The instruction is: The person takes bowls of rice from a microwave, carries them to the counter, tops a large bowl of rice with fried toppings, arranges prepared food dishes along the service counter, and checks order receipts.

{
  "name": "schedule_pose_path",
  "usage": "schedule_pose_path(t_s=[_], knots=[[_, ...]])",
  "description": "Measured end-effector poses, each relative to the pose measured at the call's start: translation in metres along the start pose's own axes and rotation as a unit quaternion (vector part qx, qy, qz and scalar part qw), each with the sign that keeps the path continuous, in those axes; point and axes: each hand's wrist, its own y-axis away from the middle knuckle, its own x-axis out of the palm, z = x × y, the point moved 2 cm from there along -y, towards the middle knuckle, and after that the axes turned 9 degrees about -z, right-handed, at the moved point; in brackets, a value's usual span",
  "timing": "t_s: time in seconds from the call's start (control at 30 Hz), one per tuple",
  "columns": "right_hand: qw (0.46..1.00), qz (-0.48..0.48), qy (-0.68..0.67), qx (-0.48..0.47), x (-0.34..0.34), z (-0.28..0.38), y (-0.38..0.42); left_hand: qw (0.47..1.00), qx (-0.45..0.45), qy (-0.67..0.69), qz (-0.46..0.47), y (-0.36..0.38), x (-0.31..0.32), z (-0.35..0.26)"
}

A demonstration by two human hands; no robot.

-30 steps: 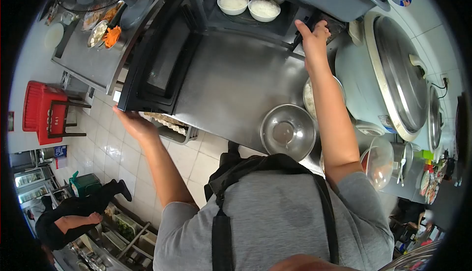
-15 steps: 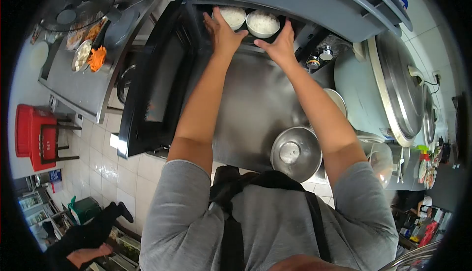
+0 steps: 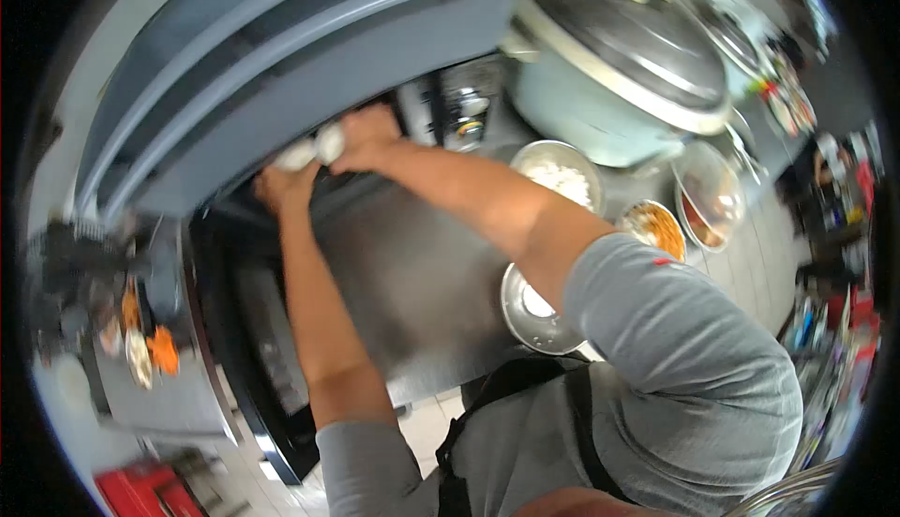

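Two white bowls of rice sit side by side inside a microwave with its black door (image 3: 253, 320) swung open. My left hand (image 3: 284, 185) is curled against the outer side of the left bowl (image 3: 297, 156). The right bowl (image 3: 329, 143) is gripped from its outer side by my right hand (image 3: 369, 135). Both hands are inside the opening and blurred, so the separate fingers are hard to make out. Below my forearms lies the bare steel counter (image 3: 412, 254).
A large rice cooker (image 3: 600, 95) stands on the right. Near my right arm are a bowl with white pieces (image 3: 560, 179), a bowl of orange and white food (image 3: 653, 226) and a metal bowl (image 3: 534, 315). A side table (image 3: 173, 400) holds food at left.
The view has swung to the right, bringing the bowls beside the rice cooker into sight. My hands remain at the two rice bowls and now cover more of them.
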Motion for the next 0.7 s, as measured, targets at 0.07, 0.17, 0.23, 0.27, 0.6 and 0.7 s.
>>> schedule_pose_path(t_s=[0.07,0.17,0.23,0.27,0.6,0.7], knots=[[0.998,-0.044,-0.021,-0.034,-0.009,0.001,0.020,1.000,-0.009,-0.027,0.001,0.002,-0.005,-0.002],[0.980,-0.156,-0.095,-0.080,-0.020,-0.005,0.065,0.995,-0.015,0.031,-0.092,0.017,-0.008,-0.006],[0.971,-0.150,-0.151,-0.106,-0.042,-0.010,0.109,0.987,0.031,0.068,-0.142,0.035,-0.014,-0.007],[0.964,-0.171,-0.162,-0.122,-0.049,-0.016,0.130,0.982,0.041,0.089,-0.159,0.047,-0.018,-0.010],[0.961,-0.211,-0.177,0.003,-0.257,-0.215,0.413,0.949,0.089,0.284,-0.103,0.263,-0.120,-0.100],[0.950,-0.283,-0.105,0.084,-0.307,-0.294,0.524,0.941,0.163,0.270,-0.122,0.313,-0.155,-0.170]])
